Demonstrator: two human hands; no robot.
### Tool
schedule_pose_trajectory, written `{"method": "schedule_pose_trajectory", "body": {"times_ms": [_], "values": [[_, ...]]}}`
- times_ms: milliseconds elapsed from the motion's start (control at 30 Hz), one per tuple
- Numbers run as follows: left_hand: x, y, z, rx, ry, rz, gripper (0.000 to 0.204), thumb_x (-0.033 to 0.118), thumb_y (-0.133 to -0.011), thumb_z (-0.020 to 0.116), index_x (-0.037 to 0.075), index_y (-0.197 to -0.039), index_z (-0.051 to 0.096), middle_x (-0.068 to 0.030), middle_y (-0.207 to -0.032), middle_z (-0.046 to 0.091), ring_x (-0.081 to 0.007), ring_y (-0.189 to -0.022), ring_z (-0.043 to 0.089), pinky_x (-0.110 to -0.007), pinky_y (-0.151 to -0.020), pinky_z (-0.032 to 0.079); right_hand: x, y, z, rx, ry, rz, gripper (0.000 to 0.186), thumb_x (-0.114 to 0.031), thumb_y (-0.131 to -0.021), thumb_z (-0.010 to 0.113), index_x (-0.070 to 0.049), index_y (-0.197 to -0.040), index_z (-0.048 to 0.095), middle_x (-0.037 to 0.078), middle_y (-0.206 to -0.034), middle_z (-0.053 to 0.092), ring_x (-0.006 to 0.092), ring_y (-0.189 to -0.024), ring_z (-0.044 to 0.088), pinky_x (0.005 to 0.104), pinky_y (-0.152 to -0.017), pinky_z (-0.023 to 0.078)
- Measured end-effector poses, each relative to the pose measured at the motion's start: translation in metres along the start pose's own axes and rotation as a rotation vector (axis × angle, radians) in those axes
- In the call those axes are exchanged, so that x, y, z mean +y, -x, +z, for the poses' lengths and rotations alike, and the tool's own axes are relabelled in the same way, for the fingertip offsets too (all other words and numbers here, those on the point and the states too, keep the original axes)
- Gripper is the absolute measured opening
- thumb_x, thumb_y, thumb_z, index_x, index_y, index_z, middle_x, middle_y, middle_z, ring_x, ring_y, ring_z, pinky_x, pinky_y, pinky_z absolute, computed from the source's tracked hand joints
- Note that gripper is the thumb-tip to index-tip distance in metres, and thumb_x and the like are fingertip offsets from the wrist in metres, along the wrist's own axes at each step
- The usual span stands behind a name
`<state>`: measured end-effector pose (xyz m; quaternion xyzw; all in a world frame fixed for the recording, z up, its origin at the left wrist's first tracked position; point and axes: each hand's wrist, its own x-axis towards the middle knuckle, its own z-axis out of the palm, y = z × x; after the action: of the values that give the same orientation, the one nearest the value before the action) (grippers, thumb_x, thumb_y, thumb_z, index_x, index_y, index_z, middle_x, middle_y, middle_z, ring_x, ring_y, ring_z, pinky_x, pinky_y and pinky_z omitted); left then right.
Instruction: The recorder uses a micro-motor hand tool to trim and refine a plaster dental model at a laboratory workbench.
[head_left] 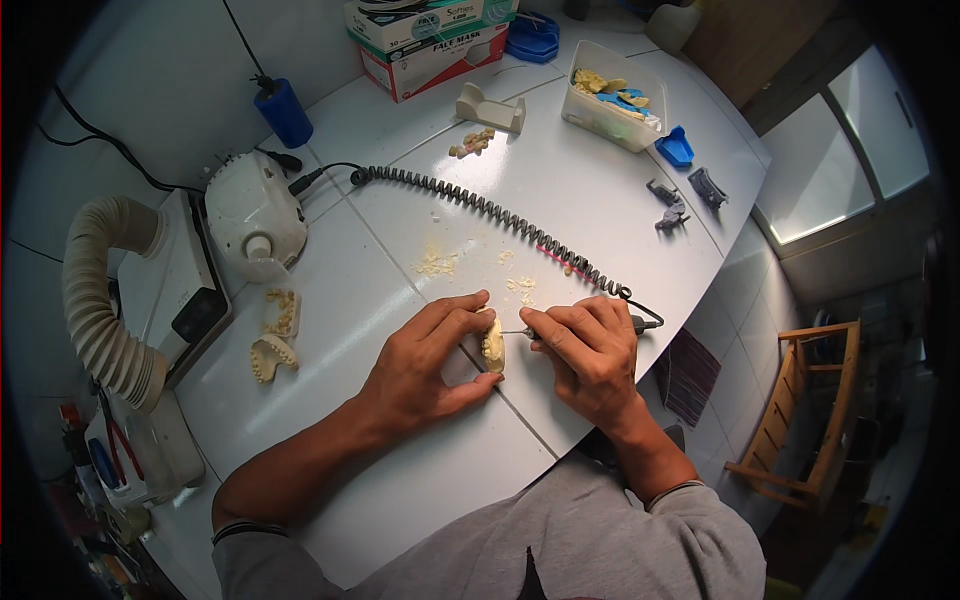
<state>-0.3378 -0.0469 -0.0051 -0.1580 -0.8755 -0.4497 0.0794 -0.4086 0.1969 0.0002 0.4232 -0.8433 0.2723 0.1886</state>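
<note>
A pale yellow dental cast (493,345) with a row of teeth stands on edge between the thumb and fingers of my left hand (430,350), close to the white tabletop. My right hand (590,355) is closed around a dental handpiece (643,325), most of its body hidden by the fingers. Its thin bur (512,332) points left and reaches the cast's right side; whether it touches, I cannot tell. Pale shavings (436,262) lie scattered beyond both hands. From the handpiece's rear, a black coiled cord (480,203) runs back to a white rounded motor unit (252,215).
Another dental cast (272,358) and a small tray of teeth (281,312) sit left of my hands. A ribbed suction hose (105,290) bends along the left side. At the back are boxes (435,60), a plastic tub (615,105) and dark grey parts (668,207).
</note>
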Motion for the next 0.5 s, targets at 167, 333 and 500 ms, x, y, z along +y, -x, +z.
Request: {"method": "schedule_pose_trajectory", "body": {"times_ms": [167, 333, 500], "values": [[0.0, 0.002, 0.0, 0.0, -0.016, -0.014, 0.062, 0.017, -0.08, 0.097, 0.004, -0.133, 0.067, -0.02, -0.145, 0.067, -0.0343, -0.135, 0.069, -0.043, -0.111, 0.061, 0.001, 0.003, -0.001, -0.04, 0.02, -0.004, 0.038, -0.012, -0.086, 0.086, -0.011, -0.124, 0.082, -0.001, -0.101, 0.075, 0.018, -0.089, 0.063, 0.0371, -0.084, 0.044], [-0.004, -0.001, 0.002, 0.004, -0.006, -0.004, 0.058, 0.017, -0.081, 0.095, 0.002, -0.13, 0.067, -0.0207, -0.144, 0.067, -0.0353, -0.132, 0.07, -0.043, -0.109, 0.061, 0.005, 0.002, 0.002, -0.047, 0.018, 0.001, 0.038, -0.013, -0.087, 0.086, -0.011, -0.125, 0.082, -0.001, -0.101, 0.075, 0.0181, -0.088, 0.063, 0.0372, -0.084, 0.045], [-0.001, -0.005, -0.002, 0.025, -0.014, -0.01, 0.06, 0.016, -0.079, 0.098, 0.004, -0.13, 0.068, -0.0197, -0.143, 0.067, -0.0346, -0.134, 0.069, -0.042, -0.111, 0.061, 0.008, -0.006, -0.001, -0.029, 0.033, -0.033, 0.038, -0.015, -0.087, 0.086, -0.013, -0.125, 0.082, -0.002, -0.1, 0.075, 0.0179, -0.088, 0.063, 0.0373, -0.083, 0.045]]}}
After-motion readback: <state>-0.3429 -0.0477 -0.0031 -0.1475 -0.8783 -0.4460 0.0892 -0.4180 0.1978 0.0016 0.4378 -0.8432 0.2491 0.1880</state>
